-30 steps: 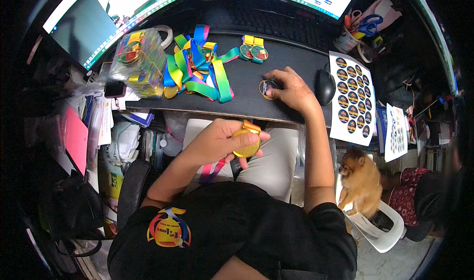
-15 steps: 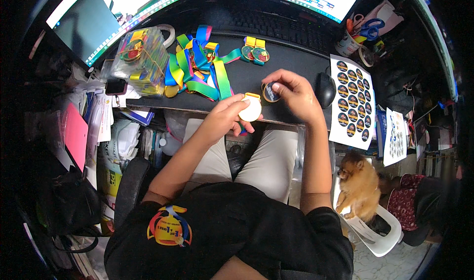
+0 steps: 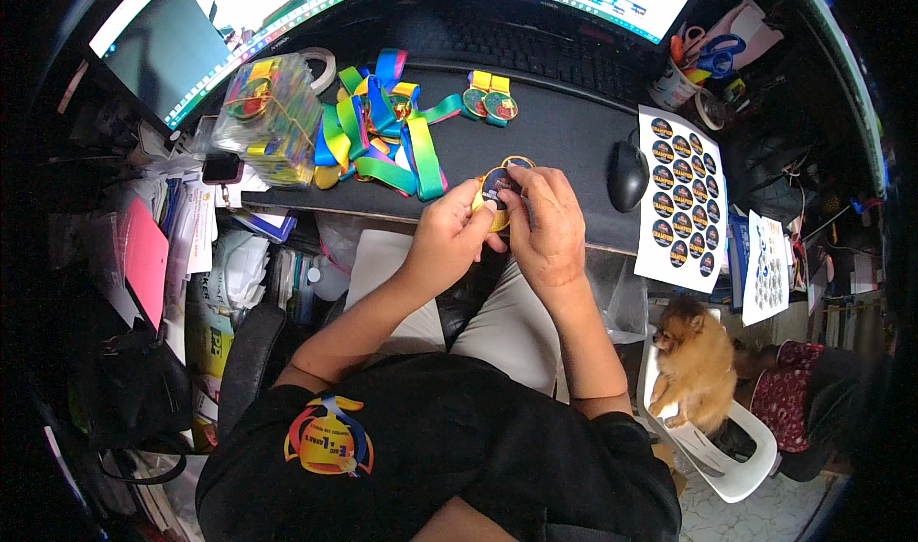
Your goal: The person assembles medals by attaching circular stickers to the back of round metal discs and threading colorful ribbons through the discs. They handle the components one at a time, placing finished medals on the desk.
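Observation:
Over the desk's front edge, my left hand (image 3: pixel 449 228) is closed on a gold-coloured medal (image 3: pixel 499 222), gripping it at its left side. My right hand (image 3: pixel 550 222) pinches a round dark sticker (image 3: pixel 497 186) with gold edging against the medal's face. Fingers of both hands hide part of the medal and sticker. Beyond them lies a heap of medals on rainbow ribbons (image 3: pixel 419 160). Two finished-looking medals (image 3: pixel 499 105) with yellow ribbon tops rest to its right. A white sheet of round dark stickers (image 3: pixel 706 272) overhangs the desk at the right.
A black mouse (image 3: pixel 627 176) sits beside the sheet, with a keyboard (image 3: pixel 535 50) behind. Stacked clear plastic cases (image 3: pixel 273 126) and a tape roll (image 3: pixel 323 67) stand left. A cup of scissors (image 3: pixel 672 88) is at the back right. A small brown dog (image 3: pixel 693 370) occupies a white chair (image 3: pixel 741 480).
My right hand has moved left, bringing the round sticker from beside the medal onto its face. My left hand has shifted slightly right and turned the medal.

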A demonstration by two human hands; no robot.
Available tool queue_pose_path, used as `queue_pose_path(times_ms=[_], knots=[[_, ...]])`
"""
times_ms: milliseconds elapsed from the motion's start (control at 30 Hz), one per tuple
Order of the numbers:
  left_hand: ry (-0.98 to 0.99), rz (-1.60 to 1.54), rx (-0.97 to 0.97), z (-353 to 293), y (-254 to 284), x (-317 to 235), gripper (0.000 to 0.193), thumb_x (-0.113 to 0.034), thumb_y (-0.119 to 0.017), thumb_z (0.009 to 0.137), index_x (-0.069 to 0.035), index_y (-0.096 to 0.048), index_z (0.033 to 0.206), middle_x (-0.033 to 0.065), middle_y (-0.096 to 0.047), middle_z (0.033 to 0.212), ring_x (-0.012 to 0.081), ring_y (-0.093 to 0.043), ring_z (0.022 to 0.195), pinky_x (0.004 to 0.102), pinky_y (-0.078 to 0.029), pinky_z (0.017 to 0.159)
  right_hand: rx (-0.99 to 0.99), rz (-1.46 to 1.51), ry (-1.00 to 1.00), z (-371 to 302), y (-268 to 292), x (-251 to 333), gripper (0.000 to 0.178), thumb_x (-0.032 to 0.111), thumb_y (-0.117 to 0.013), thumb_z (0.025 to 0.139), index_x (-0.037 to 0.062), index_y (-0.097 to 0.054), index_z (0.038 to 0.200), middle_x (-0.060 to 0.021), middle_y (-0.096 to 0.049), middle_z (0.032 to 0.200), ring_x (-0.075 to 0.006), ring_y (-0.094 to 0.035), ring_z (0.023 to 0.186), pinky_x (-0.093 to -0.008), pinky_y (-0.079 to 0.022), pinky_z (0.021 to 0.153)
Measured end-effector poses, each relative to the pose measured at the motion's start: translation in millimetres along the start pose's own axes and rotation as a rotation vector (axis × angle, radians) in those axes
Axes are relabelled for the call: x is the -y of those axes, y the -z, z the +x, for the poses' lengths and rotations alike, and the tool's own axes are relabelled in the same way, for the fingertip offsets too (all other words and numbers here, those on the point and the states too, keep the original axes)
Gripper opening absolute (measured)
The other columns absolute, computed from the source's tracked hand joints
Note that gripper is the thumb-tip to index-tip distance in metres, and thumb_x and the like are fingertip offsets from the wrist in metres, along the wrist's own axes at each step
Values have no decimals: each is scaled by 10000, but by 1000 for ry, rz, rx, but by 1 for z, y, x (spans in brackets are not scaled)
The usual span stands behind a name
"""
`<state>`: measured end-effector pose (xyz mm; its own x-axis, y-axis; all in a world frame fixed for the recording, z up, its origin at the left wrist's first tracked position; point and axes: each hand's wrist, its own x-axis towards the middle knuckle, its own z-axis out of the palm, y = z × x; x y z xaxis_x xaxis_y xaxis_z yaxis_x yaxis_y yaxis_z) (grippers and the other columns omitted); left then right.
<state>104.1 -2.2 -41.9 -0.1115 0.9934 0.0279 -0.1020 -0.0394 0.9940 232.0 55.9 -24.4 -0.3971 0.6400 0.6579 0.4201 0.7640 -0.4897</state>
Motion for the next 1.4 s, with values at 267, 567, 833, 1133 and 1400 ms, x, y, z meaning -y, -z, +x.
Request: queue_pose_path(times_ms=[267,567,833,1133,1400], knots=[[-85,-12,-77,1,0,0,125,-101,-478,955,-6,-535,1012,22,-607,754,50,-581,567,182,-408,430,-19,-27,94,4,-9,-1,297,-15,-654,774,2,-626,1069,-160,-636,979,-308,-614,869,-372,-494,776],[-97,69,-106,-2,5,1,178,-86,-485,959,1,-537,1105,-7,-570,745,8,-450,504,161,-366,437,-64,-11,127,6,-11,7,331,-22,-658,744,5,-628,1072,-159,-634,974,-315,-613,849,-378,-501,761],[-122,64,-128,-6,3,-15,182,-85,-487,952,4,-540,1102,7,-582,742,22,-501,538,181,-400,450,-95,25,106,7,-10,13,322,-14,-658,745,-17,-615,1063,-168,-621,968,-337,-601,864,-404,-495,779],[-205,107,-152,-8,0,-17,152,-31,-480,923,63,-521,1035,85,-619,769,111,-651,666,263,-520,549,-78,48,38,10,-3,20,299,-50,-662,757,1,-625,1049,-151,-644,975,-282,-638,880,-344,-510,787],[-225,93,-163,-11,-1,-22,149,-17,-471,912,59,-525,1028,83,-618,766,103,-643,658,258,-507,552,-85,71,112,9,-1,24,287,-47,-637,759,-29,-598,1043,-180,-620,976,-346,-596,859,-399,-486,780]])
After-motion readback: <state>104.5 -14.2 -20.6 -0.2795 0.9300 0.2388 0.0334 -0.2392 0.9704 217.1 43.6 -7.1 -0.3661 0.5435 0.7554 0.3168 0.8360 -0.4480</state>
